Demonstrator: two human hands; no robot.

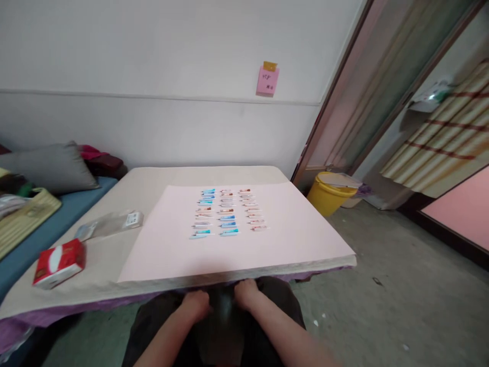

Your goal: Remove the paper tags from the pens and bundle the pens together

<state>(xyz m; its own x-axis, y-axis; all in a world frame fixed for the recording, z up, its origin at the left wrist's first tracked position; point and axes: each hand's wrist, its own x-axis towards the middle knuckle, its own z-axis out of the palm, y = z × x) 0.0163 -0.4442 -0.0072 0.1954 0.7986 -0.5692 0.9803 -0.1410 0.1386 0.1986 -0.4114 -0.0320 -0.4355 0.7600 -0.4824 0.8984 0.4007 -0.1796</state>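
Both of my hands rest low on my lap, just under the table's front edge. My left hand (pixel 196 303) and my right hand (pixel 246 293) lie close together with the fingers curled under; the fingertips are hidden, and I cannot see anything in them. On the table above them lies a pale pink sheet (pixel 171 250). Three rows of several small tubes (pixel 227 211), blue and reddish, are laid out on the far middle of that sheet, well out of reach of both hands.
A red and white packet (pixel 58 262) lies at the table's left front. A clear plastic bag (pixel 110 224) lies behind it. A grey cushion (pixel 49 168) sits on a blue mattress to the left. A yellow bucket (pixel 328 193) stands on the floor at the right.
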